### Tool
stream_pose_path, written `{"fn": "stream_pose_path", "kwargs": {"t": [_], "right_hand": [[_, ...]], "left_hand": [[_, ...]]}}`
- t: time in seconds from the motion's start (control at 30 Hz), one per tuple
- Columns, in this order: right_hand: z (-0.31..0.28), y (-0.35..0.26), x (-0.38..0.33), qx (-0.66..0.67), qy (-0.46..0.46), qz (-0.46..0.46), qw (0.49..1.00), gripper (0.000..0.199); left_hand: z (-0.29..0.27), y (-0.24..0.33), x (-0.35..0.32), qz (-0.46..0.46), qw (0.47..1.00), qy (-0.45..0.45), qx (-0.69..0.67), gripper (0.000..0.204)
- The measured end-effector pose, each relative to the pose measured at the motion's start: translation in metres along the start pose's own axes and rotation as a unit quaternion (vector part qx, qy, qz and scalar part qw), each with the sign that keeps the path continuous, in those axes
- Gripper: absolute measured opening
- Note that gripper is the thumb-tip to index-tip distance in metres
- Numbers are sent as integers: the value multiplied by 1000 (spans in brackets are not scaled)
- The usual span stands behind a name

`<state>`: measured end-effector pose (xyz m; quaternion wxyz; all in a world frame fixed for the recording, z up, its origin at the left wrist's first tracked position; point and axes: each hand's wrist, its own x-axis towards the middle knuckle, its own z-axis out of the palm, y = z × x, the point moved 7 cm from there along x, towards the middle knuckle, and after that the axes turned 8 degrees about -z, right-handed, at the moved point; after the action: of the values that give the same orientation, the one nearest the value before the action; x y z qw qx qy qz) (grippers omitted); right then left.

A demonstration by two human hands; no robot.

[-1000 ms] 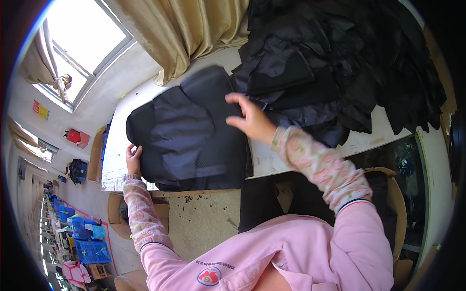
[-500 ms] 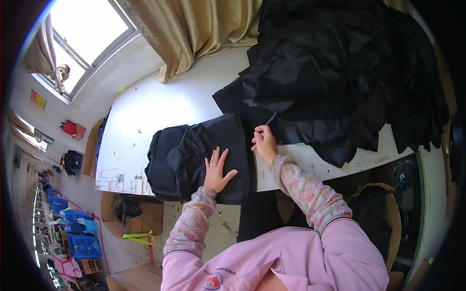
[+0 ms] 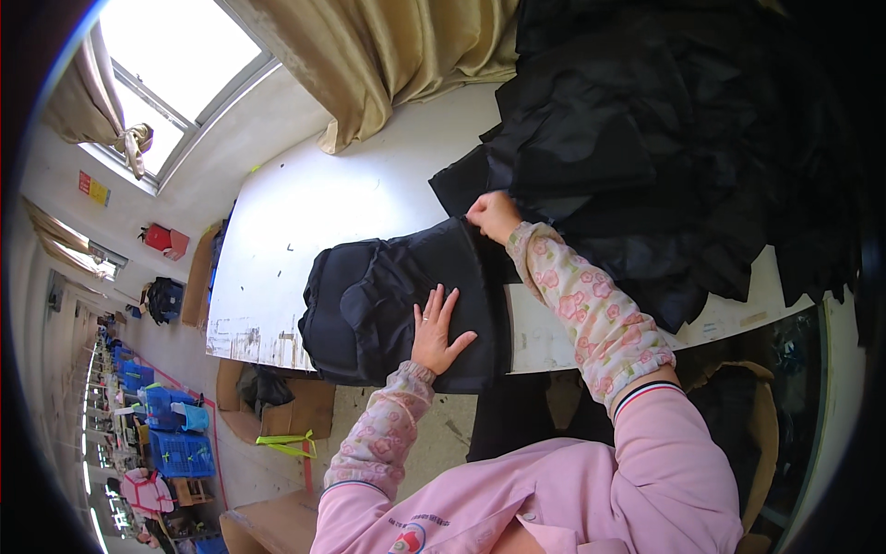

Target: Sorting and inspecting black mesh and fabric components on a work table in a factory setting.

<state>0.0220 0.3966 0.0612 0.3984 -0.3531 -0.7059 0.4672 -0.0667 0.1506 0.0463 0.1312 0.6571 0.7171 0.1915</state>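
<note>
A stack of padded black fabric pieces (image 3: 369, 295), crumpled on top at its left part, lies at the near edge of the white table. My left hand (image 3: 438, 332) rests flat on the stack's smoother right part, fingers spread, holding nothing. At the far right corner of the stack, my right hand (image 3: 496, 217) is closed in a pinch, its fingertips on the black fabric's edge. How much cloth sits between those fingertips is hidden. Both forearms wear flowered sleeve covers.
A large heap of loose black fabric (image 3: 664, 175) covers the right side of the white table (image 3: 268, 240). A gold curtain (image 3: 406, 55) hangs over the far edge. Cardboard boxes (image 3: 295, 406) stand below at the left; another open carton (image 3: 761, 415) is at the right.
My right hand has moved away from me and slightly left, from beside the stack's right edge to its far corner. My left hand stays flat on the stack. The whole view has shifted slightly.
</note>
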Motion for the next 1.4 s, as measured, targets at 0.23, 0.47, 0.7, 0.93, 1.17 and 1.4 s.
{"fn": "stream_pose_path", "kwargs": {"t": [0.23,0.47,0.7,0.93,1.17,1.4], "right_hand": [[-56,-34,23,105,40,58,992,27],[1,-14,-3,-90,-217,97,967,33],[-36,-20,14,197,61,92,974,18],[4,23,-23,-83,-249,215,941,11],[-28,10,10,198,21,108,974,12],[-49,-7,9,50,-32,73,996,12]], "left_hand": [[-3,4,0,5,1000,1,24,78],[1,3,1,11,1000,-2,28,78],[2,2,0,11,1000,-2,22,77],[-1,0,-1,4,1000,-4,28,77],[3,3,0,13,1000,-4,18,76],[1,3,0,9,1000,-3,24,76]]}}
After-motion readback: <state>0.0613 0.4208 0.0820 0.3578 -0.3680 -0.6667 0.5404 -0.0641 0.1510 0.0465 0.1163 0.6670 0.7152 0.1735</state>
